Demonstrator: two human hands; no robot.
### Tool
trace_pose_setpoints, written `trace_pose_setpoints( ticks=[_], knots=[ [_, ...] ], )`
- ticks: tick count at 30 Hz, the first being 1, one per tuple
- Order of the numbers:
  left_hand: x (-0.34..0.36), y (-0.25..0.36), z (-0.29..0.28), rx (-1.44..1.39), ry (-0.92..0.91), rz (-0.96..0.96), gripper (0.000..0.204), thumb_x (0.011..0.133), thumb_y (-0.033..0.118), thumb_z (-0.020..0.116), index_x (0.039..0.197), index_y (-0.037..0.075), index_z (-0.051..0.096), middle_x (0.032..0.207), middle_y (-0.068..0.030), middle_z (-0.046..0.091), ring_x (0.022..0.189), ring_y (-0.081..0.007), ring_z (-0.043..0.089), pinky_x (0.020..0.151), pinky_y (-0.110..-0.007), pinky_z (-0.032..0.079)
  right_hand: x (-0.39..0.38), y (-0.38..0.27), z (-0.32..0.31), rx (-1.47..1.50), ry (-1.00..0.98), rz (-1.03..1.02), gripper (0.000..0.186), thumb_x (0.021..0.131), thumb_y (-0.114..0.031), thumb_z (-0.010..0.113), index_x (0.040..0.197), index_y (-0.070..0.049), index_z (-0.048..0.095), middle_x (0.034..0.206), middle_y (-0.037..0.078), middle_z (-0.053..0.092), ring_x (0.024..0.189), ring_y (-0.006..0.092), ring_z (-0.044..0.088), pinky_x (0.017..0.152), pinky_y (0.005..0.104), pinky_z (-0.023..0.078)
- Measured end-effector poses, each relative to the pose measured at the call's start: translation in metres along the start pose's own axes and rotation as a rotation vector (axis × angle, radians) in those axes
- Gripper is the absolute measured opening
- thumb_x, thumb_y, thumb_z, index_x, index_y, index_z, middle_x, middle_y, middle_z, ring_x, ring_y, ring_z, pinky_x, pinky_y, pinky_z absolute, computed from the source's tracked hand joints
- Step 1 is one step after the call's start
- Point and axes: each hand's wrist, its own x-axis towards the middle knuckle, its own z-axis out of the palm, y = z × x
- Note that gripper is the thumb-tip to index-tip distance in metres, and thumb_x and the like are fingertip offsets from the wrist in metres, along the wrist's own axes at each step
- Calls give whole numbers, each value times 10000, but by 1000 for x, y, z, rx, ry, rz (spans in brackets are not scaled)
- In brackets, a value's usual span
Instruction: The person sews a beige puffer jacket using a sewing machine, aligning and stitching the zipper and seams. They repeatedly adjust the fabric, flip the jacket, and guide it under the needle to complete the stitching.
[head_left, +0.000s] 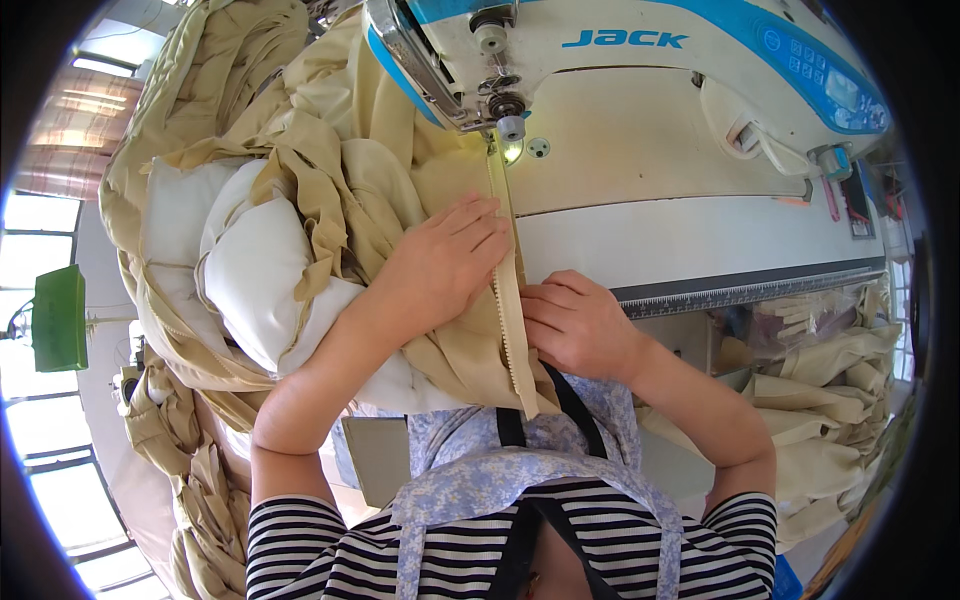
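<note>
A beige zipper tape runs along tan fabric from beneath the needle area of a white and blue sewing machine toward my body. My left hand lies on the fabric and tape, its fingers extended over them. My right hand, lower and just right of the tape, has its fingers curled on the fabric edge, the tips partly hidden. White padded material is bunched with the tan cloth left of my left forearm.
The white machine table has a dark measuring strip along its front edge and small tools at the right. Beige fabric piles lie lower right, more lower left. A green object stands near windows on the left.
</note>
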Motion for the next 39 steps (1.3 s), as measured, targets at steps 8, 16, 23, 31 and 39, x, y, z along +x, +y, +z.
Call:
trace_pose_setpoints(
  ticks=[8, 16, 23, 31, 39],
  knots=[
    [-5, -7, 9, 75, 68, 48, 247, 846, 93, 669, 1086, 38, 648, 1173, -66, 662, 1199, -275, 588, 1152, -516, 351, 2, -3, 0, -7, 9, -9, 292, 814, -127, 622, 1073, -12, 690, 1112, 92, 698, 1071, 210, 635, 870, 345, 463],
    [-7, -8, 10, 93, 50, -4, 235, 873, 117, 681, 1103, 79, 652, 1153, -24, 684, 1173, -245, 618, 1143, -575, 299, 9, -6, -6, -2, -26, 14, 282, 798, -111, 633, 1055, -14, 696, 1099, 88, 703, 1055, 196, 647, 865, 339, 466],
    [-3, -20, 11, 41, 80, -18, 305, 877, 119, 673, 1177, 75, 643, 1109, -53, 699, 1149, -254, 636, 1148, -567, 286, 22, 4, -11, -22, -55, 27, 267, 788, -109, 650, 1035, -19, 699, 1067, 85, 711, 1018, 176, 663, 843, 341, 466],
    [19, -58, 5, 102, 22, 31, 367, 841, 135, 685, 1200, 71, 646, 1093, -75, 700, 1136, -255, 641, 1140, -524, 319, 45, 30, -6, -45, -47, 82, 256, 740, -83, 665, 988, -35, 711, 995, 52, 707, 976, 167, 656, 867, 348, 470],
    [-6, -12, 13, 64, 145, 7, 397, 779, 99, 689, 1170, 39, 648, 1179, -87, 668, 1150, -276, 629, 1109, -488, 419, 21, 8, -7, 3, -19, -32, 229, 740, -111, 667, 945, -15, 703, 1008, 89, 665, 1031, 250, 614, 962, 385, 499]
  ],
)
